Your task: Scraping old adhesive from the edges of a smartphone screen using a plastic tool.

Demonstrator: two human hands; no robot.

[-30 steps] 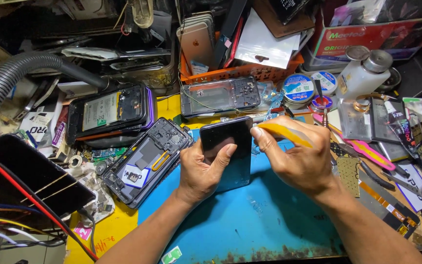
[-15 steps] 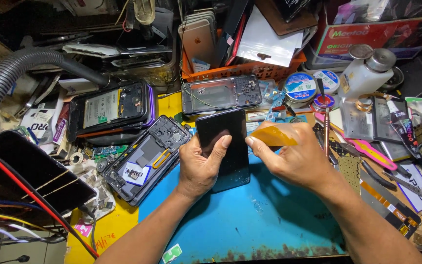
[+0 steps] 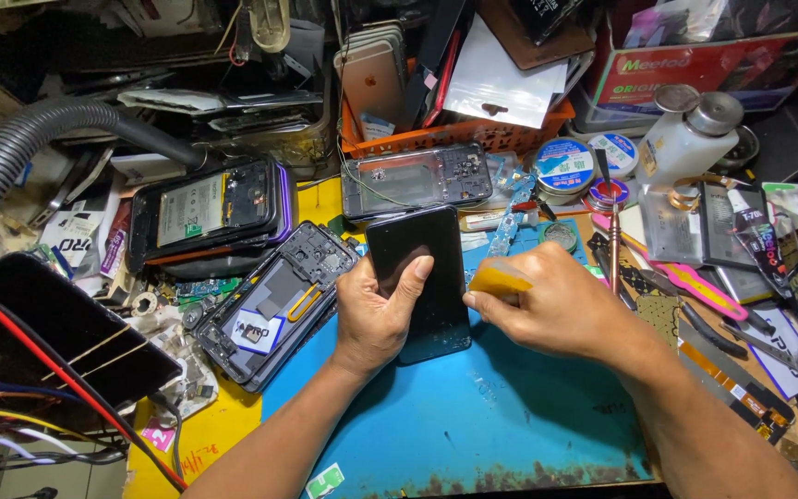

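Two hands work mid-desk on a blue mat [image 3: 510, 416]: left hand [image 3: 376, 314] grips a black glossy phone [image 3: 417, 277], right hand [image 3: 556, 310] pinches a yellow plastic card [image 3: 499, 277] at its still-closed edge.

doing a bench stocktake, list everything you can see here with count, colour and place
black phone: 1, glossy black, centre, on the blue mat, under the left thumb
yellow card: 1, yellow, pinched in the right hand at the phone's right edge
blue mat: 1, blue, under both hands
opened phone frames: 3, dark, one left of the left hand, two behind it
orange basket: 1, orange, top centre, holding phones and packets
white bottle: 1, white with metal cap, top right
round tins: about 3, blue and white, beside the bottle
grey hose: 1, ribbed grey, top left
hand tools: several, pink and dark, right side
left hand: 1, gripping the black phone
right hand: 1, holding the yellow card
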